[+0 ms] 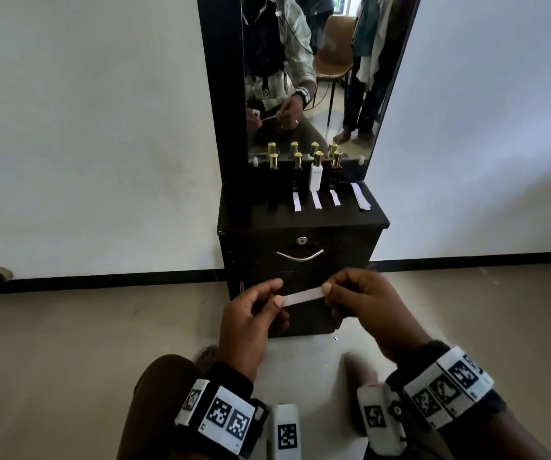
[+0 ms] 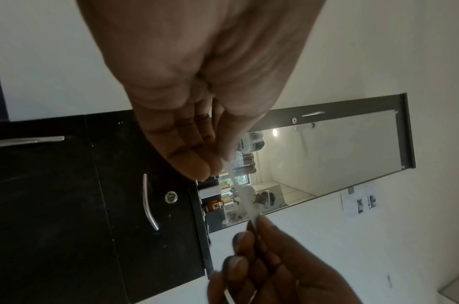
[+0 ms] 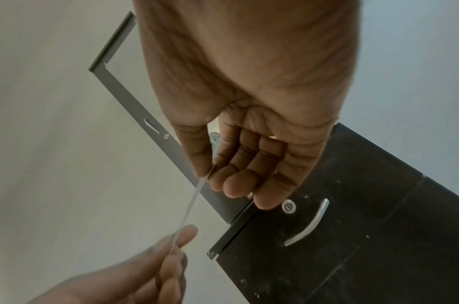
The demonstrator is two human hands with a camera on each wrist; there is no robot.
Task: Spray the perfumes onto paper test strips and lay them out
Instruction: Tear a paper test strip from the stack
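I hold one white paper strip point(image 1: 302, 296) level between both hands, low in front of the black cabinet point(image 1: 244, 214). My left hand point(image 1: 279, 298) pinches its left end and my right hand point(image 1: 326, 290) pinches its right end. The left wrist view shows the strip point(image 2: 242, 197) running from my left hand point(image 2: 223, 164) down to the right hand point(image 2: 262, 257). In the right wrist view the strip point(image 3: 189, 209) appears edge-on. Several gold-capped perfume bottles point(image 1: 315, 175) stand in a row on the cabinet top. Three strips point(image 1: 315, 199) lie in front of the three right-hand bottles.
A small pile of loose strips point(image 1: 360, 195) lies at the right of the cabinet top. A tall mirror point(image 1: 307, 78) rises behind the bottles. Below are a drawer handle point(image 1: 299, 255) and lock. White walls flank the cabinet; my knee point(image 1: 164, 386) is on the floor.
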